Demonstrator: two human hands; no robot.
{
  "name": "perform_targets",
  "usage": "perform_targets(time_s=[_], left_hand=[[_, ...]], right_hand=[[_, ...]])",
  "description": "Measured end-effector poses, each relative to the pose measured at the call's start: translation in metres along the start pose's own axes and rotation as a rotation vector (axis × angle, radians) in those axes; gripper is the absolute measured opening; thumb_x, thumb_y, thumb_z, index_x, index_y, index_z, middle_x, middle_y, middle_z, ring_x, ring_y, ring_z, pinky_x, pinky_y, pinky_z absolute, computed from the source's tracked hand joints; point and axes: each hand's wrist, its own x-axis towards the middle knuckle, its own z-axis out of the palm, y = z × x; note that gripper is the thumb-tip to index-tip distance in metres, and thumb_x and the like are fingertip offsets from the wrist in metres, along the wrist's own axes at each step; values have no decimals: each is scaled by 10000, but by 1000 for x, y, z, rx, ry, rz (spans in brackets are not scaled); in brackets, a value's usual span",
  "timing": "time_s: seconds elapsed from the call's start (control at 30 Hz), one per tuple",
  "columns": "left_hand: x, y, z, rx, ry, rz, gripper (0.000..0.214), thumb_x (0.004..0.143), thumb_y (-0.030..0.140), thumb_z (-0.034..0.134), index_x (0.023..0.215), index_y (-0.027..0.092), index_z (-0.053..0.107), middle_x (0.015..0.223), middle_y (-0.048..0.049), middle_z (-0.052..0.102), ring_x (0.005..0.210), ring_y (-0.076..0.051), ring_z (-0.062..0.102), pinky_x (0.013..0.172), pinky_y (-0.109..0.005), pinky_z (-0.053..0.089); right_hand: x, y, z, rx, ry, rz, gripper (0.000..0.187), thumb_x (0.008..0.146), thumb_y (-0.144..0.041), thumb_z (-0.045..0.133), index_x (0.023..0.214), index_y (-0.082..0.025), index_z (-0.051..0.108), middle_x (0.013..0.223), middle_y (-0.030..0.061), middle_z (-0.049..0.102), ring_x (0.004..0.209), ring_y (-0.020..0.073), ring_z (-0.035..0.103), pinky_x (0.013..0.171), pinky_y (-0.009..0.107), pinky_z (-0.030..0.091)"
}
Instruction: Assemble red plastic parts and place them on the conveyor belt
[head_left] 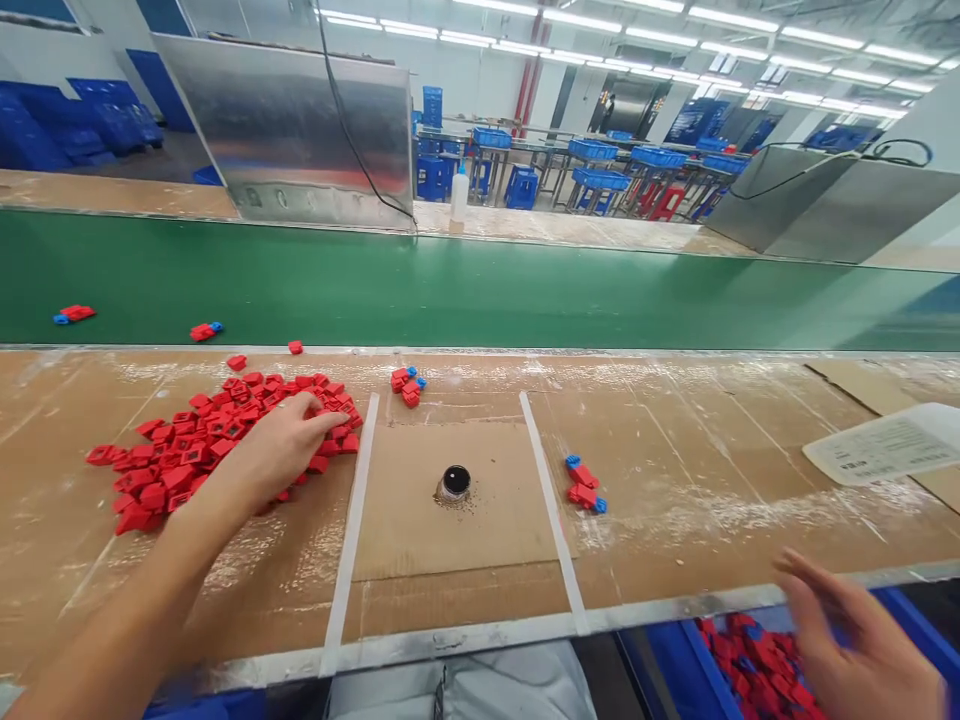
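1. Left hand (pixel 304 428): at the pile (pixel 184 460); whether grasping, I cannot tell.
2. Pile, red: table (pixel 712 430), left side; presumably for easy reach.
3. Right hand (pixel 847 630): loosely spread, apparently unladen, near bin (pixel 675 655).
4. Knob (pixel 456 480): between tapes (pixel 351 540), likely centred for both hands.

My left hand (pixel 289 440) is over the pile of parts (pixel 187 455), left of the cardboard sheet (pixel 405 545) with a small fixture (pixel 456 482) on it. Behind these lies the belt (pixel 510 300); to my right, below the table edge (pixel 675 607), my right hand (pixel 862 640) is by the bin (pixel 679 665).
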Motion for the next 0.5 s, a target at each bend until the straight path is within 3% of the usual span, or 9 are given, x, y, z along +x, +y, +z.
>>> perform_targets(time_s=[0.1,0.23,0.37,0.5], left_hand=[[-24,6,-3,-290,138,-224,371,942,370,423,1123,190,692,998,-82,683,857,-229,618,781,-321,474],[-64,25,0,-759,159,-632,384,781,516,679,983,190,707,893,-23,737,805,-208,651,738,-280,514],[-92,48,15,-1118,99,-668,366,656,449,833,854,178,688,767,-10,711,714,-179,644,680,-255,536],[-101,71,37,-1502,133,-690,361,665,358,858,949,187,715,861,-21,715,722,-144,645,695,-237,554]], right_hand=[[21,-33,44,144,-210,-198,314,969,-463,473,1077,-235,660,1002,105,689,755,228,668,664,370,549],[37,-73,90,184,-385,-264,333,1003,-426,419,1105,-209,649,1048,97,642,769,189,646,665,326,534],[40,-72,103,147,-478,-245,411,973,-532,452,1060,-196,671,924,80,641,736,209,634,651,344,516],[33,-62,102,153,-494,-243,485,931,-607,486,1074,-197,702,808,61,619,664,208,606,602,343,501]])
